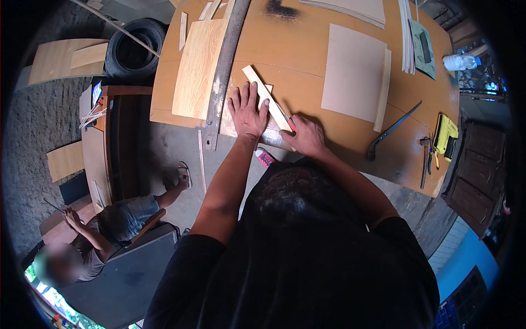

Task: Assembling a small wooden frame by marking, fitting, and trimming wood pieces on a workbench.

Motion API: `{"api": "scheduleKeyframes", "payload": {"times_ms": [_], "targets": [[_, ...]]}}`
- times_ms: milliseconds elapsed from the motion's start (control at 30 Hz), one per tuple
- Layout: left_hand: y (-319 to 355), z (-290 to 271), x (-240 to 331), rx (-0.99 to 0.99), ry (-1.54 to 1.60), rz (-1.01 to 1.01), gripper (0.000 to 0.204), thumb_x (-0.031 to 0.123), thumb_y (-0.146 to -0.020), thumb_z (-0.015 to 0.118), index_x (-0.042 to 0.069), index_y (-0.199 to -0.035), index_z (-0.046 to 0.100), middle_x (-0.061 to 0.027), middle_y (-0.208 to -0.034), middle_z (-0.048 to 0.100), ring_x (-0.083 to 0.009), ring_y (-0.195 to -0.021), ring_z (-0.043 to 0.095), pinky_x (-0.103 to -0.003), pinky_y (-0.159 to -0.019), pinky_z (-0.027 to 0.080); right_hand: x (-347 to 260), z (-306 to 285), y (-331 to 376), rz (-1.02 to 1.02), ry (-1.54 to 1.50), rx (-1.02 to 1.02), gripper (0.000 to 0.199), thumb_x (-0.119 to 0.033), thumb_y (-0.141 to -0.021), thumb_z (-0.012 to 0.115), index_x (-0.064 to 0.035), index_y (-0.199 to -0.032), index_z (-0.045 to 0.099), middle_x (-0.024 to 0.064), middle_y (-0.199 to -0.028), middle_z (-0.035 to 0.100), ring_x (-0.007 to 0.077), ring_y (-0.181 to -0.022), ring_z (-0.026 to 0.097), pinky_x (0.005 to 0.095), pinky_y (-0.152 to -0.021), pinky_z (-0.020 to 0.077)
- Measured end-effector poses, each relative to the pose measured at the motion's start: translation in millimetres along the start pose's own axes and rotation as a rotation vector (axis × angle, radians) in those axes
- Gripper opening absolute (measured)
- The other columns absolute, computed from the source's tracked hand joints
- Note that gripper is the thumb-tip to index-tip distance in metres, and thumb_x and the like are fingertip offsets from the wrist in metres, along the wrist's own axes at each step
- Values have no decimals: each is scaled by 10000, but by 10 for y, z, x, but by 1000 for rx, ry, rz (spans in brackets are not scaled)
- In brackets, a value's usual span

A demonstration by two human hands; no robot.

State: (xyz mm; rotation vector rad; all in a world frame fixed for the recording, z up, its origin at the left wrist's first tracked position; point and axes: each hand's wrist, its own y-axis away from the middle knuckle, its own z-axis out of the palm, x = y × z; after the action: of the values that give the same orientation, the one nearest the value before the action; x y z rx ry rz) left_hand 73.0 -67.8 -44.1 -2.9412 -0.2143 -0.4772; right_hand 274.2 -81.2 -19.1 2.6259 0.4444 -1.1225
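A pale wooden strip (267, 97) lies slantwise near the table's front edge. My left hand (248, 114) rests flat beside it, fingers spread, with the thumb against the strip. At the strip's near end my right hand (307, 135) is closed around a red-handled tool (292, 125). The tool's thin dark front part runs along the strip's right side; its kind is mostly hidden by the fingers and strip. A small light wood piece (269, 88) shows from under the strip.
The brown table (296, 60) carries a long metal bar (222, 71), a wood-grain board (200, 66), a grey-beige panel (350, 77), a handsaw (393, 130), a hammer (424, 162), pliers (433, 156) and a yellow tool (446, 137). Another person (104, 236) sits at lower left.
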Motion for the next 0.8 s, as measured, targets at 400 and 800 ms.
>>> {"api": "scheduleKeyframes", "payload": {"times_ms": [400,800], "targets": [[4,6,-8,-11,-18,0,668,573,-978,416,209,-1538,385,-105,-1581,368,-387,-1488,223,-571,-1206,108,-16,-36,-8,35,33,-92,438,-422,-823,710,-36,-980,577,184,-969,673,407,-896,676,527,-784,530],[-5,-14,10,1,-8,14,656,532,-982,427,178,-1533,389,-123,-1572,377,-402,-1476,239,-576,-1200,117,1,-66,3,21,30,-152,518,-477,-769,767,-71,-1041,598,165,-992,680,396,-919,681,515,-796,534]]}}
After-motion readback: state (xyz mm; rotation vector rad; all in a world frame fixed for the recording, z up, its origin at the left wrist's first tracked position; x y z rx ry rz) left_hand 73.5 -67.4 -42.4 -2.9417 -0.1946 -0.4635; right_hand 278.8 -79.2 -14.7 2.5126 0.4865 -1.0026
